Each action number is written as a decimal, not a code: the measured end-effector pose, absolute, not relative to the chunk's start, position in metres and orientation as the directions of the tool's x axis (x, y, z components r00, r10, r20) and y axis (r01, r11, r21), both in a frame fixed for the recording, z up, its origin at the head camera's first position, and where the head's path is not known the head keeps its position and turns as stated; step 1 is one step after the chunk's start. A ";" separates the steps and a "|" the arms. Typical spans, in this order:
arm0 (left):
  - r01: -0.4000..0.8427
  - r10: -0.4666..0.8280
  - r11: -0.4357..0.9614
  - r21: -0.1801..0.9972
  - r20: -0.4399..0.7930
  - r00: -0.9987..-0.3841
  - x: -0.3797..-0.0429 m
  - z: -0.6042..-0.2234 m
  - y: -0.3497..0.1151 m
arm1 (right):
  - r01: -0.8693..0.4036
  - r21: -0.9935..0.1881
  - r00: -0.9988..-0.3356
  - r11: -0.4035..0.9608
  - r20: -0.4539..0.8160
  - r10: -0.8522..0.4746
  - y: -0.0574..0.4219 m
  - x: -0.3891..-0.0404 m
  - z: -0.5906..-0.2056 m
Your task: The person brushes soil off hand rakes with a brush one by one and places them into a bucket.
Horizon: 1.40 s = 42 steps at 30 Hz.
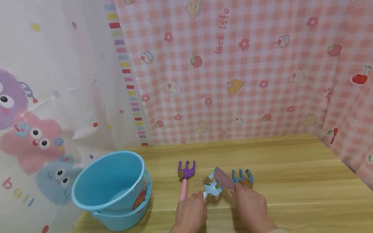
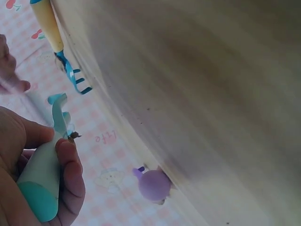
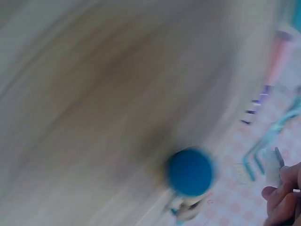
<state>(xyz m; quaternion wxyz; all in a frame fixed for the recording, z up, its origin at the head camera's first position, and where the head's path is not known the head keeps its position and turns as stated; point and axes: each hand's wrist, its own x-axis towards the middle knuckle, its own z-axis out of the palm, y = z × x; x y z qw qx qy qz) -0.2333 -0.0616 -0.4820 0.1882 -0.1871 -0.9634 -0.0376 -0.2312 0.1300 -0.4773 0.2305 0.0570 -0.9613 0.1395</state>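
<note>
My left hand (image 1: 191, 213) grips a pale blue toy hand rake (image 1: 213, 188) by its handle (image 2: 41, 165), which ends in a teal cap. Brown clumps stick to this rake's head. A flat mauve, round-ended thing (image 1: 223, 178) is pinched in my right hand (image 1: 252, 204) and overlaps the rake's tines in the head view; I cannot tell its kind. Behind my left hand lies a purple rake (image 1: 187, 172) with a pink handle. Beyond my right hand is a blue rake (image 1: 242, 176), its yellow handle (image 2: 48, 26) visible in the left wrist view. Both bear brown smears.
A light blue bucket (image 1: 119, 221) stands at the left of the wooden table (image 1: 304, 187), its handle hanging down the side. Printed plastic sheet (image 1: 82, 84) hangs at the left, and pink checked cloth (image 1: 222, 69) hangs behind and to the right.
</note>
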 end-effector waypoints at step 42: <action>0.363 0.351 0.931 -0.040 0.366 -0.862 -0.235 -0.476 -0.056 | -0.117 -0.428 -0.931 0.896 0.362 0.052 0.129 -0.227 -0.469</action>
